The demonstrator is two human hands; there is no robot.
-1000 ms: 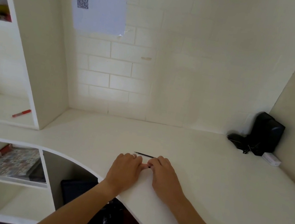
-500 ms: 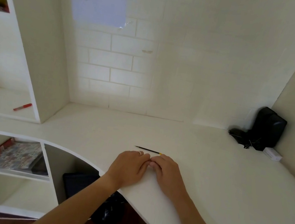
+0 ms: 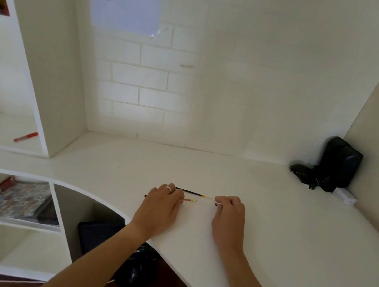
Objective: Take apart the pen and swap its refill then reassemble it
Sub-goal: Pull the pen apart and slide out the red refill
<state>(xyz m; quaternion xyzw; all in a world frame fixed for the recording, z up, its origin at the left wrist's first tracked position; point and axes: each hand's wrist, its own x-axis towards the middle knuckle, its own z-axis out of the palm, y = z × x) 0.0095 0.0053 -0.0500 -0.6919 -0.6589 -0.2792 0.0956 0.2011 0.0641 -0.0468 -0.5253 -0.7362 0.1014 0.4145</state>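
Note:
Both of my hands rest on the cream desk (image 3: pixel 282 229). My left hand (image 3: pixel 160 207) is closed on a thin refill (image 3: pixel 189 200), whose reddish stem and yellow tip stick out to the right; a dark end shows at the hand's left side. My right hand (image 3: pixel 229 215) is closed around a small pen part (image 3: pixel 217 204) that is mostly hidden; only a dark bit shows between the fingers. A black refill (image 3: pixel 190 192) with a yellow tip lies on the desk just beyond my hands, apart from them.
A black speaker (image 3: pixel 337 165) with cables and a small white box (image 3: pixel 345 196) sit in the far right corner. A red marker (image 3: pixel 26 137) lies on the left shelf. Books fill a lower cubby (image 3: pixel 21 200). The desk's curved front edge runs under my wrists.
My hands were pressed together over the pen; they have now pulled apart sideways, exposing a reddish refill with a yellow tip between them. The black refill behind has stayed in place.

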